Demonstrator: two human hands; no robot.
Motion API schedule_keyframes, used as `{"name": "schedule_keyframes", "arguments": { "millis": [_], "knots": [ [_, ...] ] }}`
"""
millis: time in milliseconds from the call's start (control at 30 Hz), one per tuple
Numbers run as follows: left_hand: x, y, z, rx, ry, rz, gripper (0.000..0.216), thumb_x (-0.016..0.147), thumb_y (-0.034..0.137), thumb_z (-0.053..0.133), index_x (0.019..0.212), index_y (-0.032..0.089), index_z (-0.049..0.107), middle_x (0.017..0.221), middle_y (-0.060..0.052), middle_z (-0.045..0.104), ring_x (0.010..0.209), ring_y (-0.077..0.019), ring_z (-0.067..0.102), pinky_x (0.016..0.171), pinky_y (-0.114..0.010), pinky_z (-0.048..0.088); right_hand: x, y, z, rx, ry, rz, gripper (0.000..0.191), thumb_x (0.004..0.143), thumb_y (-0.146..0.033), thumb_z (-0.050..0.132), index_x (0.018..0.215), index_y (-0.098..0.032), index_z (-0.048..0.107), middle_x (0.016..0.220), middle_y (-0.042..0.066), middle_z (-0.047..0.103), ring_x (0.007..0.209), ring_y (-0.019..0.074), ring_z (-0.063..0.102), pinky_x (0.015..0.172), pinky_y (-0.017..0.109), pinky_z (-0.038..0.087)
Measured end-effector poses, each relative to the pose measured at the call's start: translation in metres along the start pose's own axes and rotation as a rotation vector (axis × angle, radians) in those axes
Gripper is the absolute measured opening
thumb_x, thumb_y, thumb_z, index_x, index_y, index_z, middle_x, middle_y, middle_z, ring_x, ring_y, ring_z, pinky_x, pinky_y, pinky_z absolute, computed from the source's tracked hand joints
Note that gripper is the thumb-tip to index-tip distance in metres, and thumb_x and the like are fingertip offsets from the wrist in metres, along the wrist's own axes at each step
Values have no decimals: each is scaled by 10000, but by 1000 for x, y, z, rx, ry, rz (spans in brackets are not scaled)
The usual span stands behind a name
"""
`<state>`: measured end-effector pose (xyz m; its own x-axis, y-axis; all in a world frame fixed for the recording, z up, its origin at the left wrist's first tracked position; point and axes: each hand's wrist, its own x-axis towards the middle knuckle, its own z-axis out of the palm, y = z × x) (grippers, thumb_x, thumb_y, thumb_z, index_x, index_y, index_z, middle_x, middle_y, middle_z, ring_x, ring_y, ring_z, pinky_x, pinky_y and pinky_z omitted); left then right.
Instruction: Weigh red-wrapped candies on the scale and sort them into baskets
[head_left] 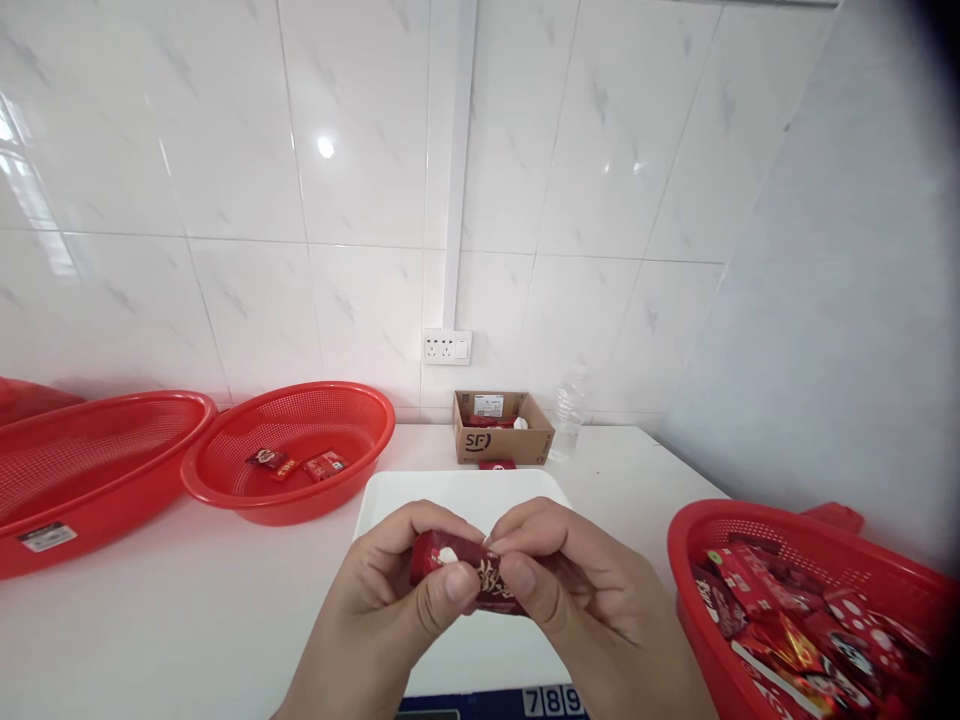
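Note:
A small dark red snack packet [489, 578] with gold lettering and a white figure is pinched between both hands. My left hand [401, 595] closes its thumb and fingers on the packet's left part. Thumb and fingertips of my right hand [577, 590] grip its right part, near the top edge. The packet is above the white tray of a scale [465, 655], whose dark blue panel with number keys [553, 702] shows at the bottom edge. My fingers cover parts of the packet, so its ends are partly hidden.
At right stands a red plastic basket [686, 560] heaped with red packets. Another red basket [289, 512] at back left holds a few packets, beside a larger red basket [112, 520]. A cardboard box [499, 442] and clear plastic bottle [570, 410] stand near the tiled wall [360, 150].

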<state>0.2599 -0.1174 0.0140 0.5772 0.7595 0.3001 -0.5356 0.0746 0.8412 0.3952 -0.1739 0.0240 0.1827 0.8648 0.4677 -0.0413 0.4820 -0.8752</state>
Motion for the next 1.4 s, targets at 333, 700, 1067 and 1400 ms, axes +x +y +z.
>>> {"name": "schedule_keyframes", "arguments": {
  "millis": [333,700,1067,1400],
  "knots": [
    [2,0,-1,5,59,-5,94,788,312,773,857,252,752,723,25,672,675,-71,588,668,-129,489,-2,2,-4,-147,37,25,121,842,-378,679,824,-261,697,790,-2,664,720,142,611,658,243,542],
    [0,1,-3,110,41,-11,131,749,314,806,847,253,745,779,22,684,707,-80,563,660,-121,461,0,6,-5,-226,5,-168,116,888,-239,623,788,-242,680,781,-10,647,714,134,632,641,240,508],
    [-2,-2,-3,82,90,58,104,830,357,718,853,257,737,777,4,673,746,-128,594,717,-206,517,0,3,-4,-240,-42,-75,126,898,-277,597,788,-228,633,796,-3,653,735,143,631,673,251,518],
    [-5,2,7,171,133,-57,302,759,475,753,754,178,694,677,3,608,606,-96,507,531,-163,428,-1,0,-8,-397,-104,92,484,839,-670,518,717,-204,563,651,-20,530,547,112,441,469,219,352]
  ]
}}
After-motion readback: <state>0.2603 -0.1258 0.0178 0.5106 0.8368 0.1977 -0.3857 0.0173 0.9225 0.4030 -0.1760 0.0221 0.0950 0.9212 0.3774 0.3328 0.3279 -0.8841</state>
